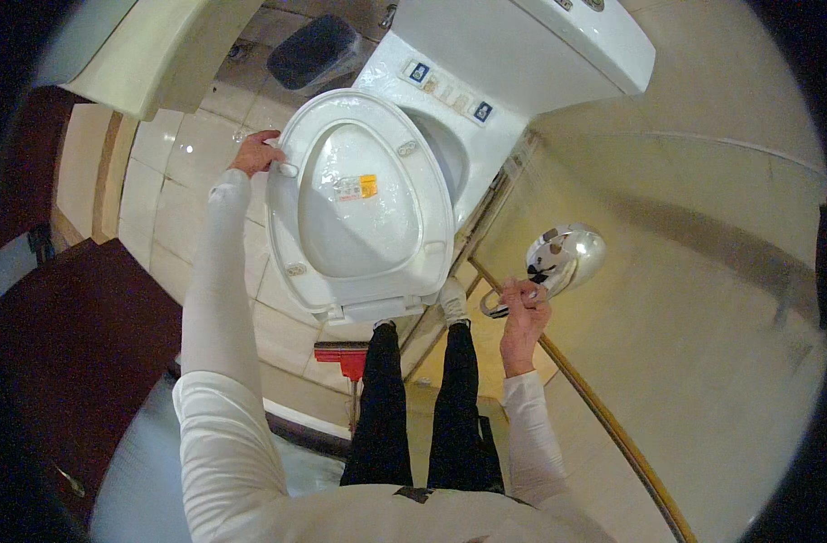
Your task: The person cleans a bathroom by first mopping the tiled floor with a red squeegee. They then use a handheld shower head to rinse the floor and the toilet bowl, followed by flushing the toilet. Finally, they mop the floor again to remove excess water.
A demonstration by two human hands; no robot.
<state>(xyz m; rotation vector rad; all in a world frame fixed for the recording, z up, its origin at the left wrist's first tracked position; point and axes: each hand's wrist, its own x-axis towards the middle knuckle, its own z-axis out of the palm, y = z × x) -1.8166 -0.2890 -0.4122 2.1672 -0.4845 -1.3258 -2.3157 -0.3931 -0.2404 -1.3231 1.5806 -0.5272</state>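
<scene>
My left hand [257,154] is closed on the left edge of a white toilet seat with its lid [285,226], which is off its mount and tilted in front of the bowl. Small pads show on the seat's ring, and an orange-and-white sticker [357,187] lies inside it. The hinge end points toward me. My right hand [525,317] is raised on the right with fingers curled together, overlapping a shiny rounded chrome fitting [576,258] and a curved chrome handle [493,306]. Whether the fingers grip either of these, or some small thing, cannot be made out.
Behind the seat stands the white toilet [513,81], with two blue-marked patches near the seat mounts. A dark waste bin [314,52] is at the back left. A glass panel with a golden edge bar [613,430] runs along the right. A red squeegee [346,357] lies near my feet.
</scene>
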